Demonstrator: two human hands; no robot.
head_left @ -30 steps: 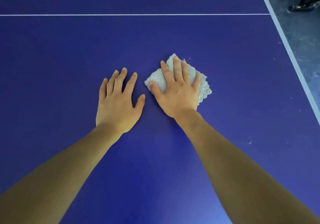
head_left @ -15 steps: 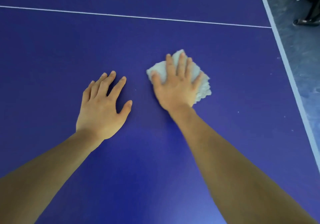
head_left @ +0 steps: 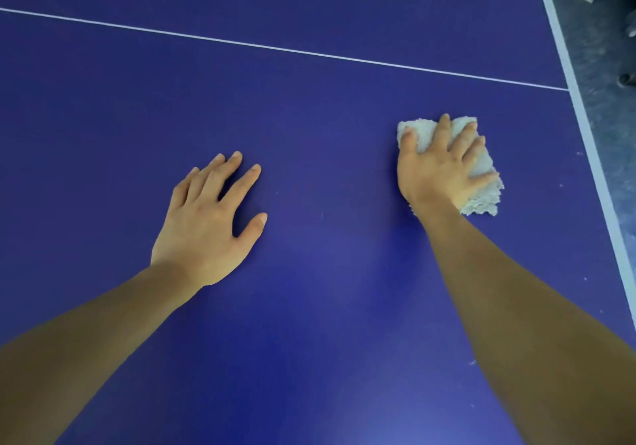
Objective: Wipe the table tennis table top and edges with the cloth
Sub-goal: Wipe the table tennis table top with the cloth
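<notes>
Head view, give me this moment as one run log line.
right hand: pressing cloth flat on table top | left hand: flat on table top, empty | cloth: near white side edge

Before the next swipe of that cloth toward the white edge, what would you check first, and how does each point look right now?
1. Hold: right hand pressing the cloth with spread fingers: ok.
2. Lie: cloth flat on the table, near corner ragged: ok.
3. Support: left hand flat on the top, apart from the cloth: ok.
4. Path to the white edge strip free of objects: ok.
5. Dirt: specks near that edge wiped: not ok.
6. Cloth damp or dry: cannot tell.
</notes>
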